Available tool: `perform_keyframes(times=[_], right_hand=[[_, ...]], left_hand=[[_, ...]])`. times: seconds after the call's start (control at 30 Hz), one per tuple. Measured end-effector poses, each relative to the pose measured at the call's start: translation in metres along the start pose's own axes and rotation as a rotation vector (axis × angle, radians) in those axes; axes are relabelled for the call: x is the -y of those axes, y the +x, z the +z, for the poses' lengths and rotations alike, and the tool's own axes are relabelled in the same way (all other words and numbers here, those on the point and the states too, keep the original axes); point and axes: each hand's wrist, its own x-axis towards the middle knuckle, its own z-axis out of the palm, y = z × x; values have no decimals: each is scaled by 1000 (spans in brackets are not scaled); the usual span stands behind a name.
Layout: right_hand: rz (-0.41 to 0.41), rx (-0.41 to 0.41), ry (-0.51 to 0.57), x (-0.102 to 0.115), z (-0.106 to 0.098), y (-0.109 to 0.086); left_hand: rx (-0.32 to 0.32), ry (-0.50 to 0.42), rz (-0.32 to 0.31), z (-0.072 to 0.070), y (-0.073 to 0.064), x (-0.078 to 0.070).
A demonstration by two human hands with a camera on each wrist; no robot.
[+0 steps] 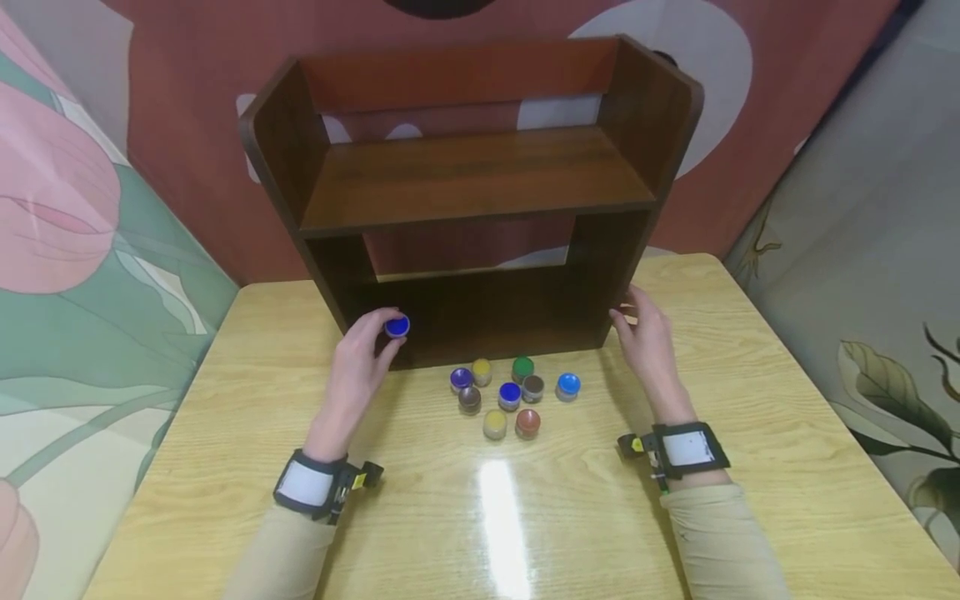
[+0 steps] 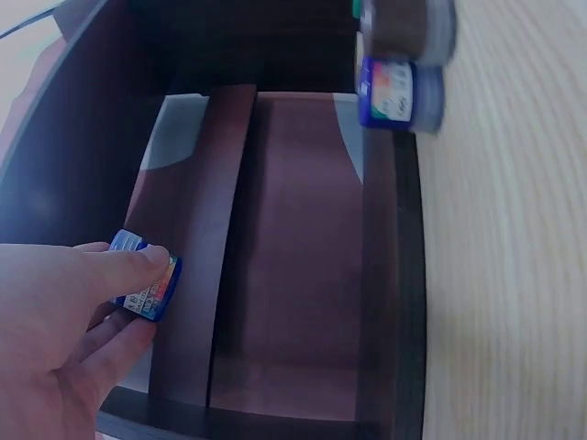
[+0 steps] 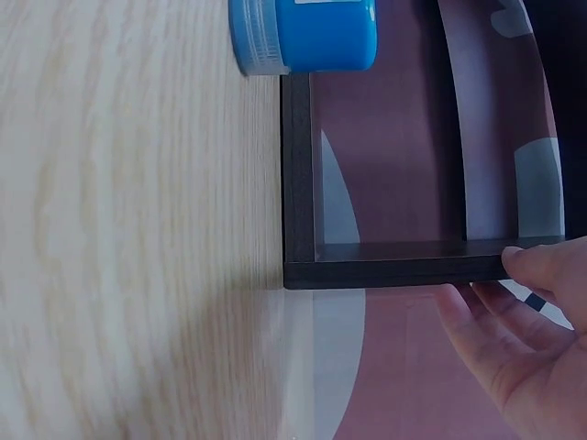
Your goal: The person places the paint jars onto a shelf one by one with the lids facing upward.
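A small paint jar with a dark blue lid is pinched between the thumb and fingers of my left hand, before the lower left part of a brown wooden shelf. In the left wrist view the jar shows a printed label and overlaps the shelf opening. My right hand grips the front edge of the shelf's right side panel. Its thumb lies on that edge in the right wrist view, the other fingers on the outer face.
Several more paint jars stand in front of the shelf, among them a green one, a light blue one and a red-brown one. The light wooden table meets patterned cloth behind and at the sides.
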Motion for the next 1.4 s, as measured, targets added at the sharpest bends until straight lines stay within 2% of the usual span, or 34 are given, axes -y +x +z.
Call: perform_keyframes(times=[0.5,1.1,1.4], right_hand=[[-22,7,5,-3,4,2],[-28,1,15,-7,0,-4],[-36,-8,18,-6,0,0]], left_hand=[[-128,-79,21,-3,-2,-2],[-177,-112,0,-4,-4,-10],[-243,-178,-10,-11,3,-20]])
